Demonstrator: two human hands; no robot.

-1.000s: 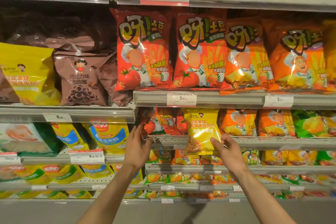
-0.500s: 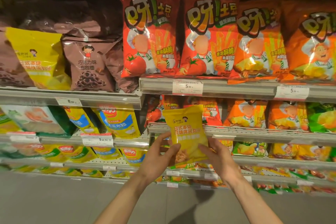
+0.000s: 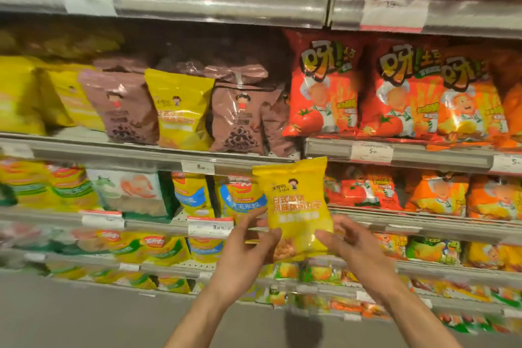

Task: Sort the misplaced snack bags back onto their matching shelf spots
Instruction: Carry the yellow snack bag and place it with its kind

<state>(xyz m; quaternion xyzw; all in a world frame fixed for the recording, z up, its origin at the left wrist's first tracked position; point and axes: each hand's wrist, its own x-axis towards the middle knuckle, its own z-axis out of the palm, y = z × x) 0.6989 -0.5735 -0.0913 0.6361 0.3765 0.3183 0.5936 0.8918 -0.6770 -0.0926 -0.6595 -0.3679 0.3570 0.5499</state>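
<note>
Supermarket shelving packed with snack bags filled the view, with grey floor (image 3: 84,316) showing at the bottom. Nearest, two bare forearms reached up from the lower edge. The left hand (image 3: 243,257) and the right hand (image 3: 353,246) held a small yellow snack bag (image 3: 296,206) between them, upright, its printed front facing the camera. The left fingers curled against the bag's lower left edge; the right fingers pinched its lower right corner. The bag sat clear of the shelves, in front of the shelf edge (image 3: 158,157) under the brown bags, just left of centre.

Behind it, on the lower shelves, stood blue-and-yellow bags (image 3: 240,200) to the left and small orange bags (image 3: 435,196) to the right. Price tags (image 3: 371,152) hung along the shelf rails.

Farther up and to the left, a matching yellow bag (image 3: 179,110) stood between brown bags (image 3: 238,118) showing chocolate rings. More yellow bags (image 3: 19,93) lay at the far left of that shelf. Large red tomato bags (image 3: 322,85) and orange bags (image 3: 469,102) filled the right side. The top shelf was blurred.
</note>
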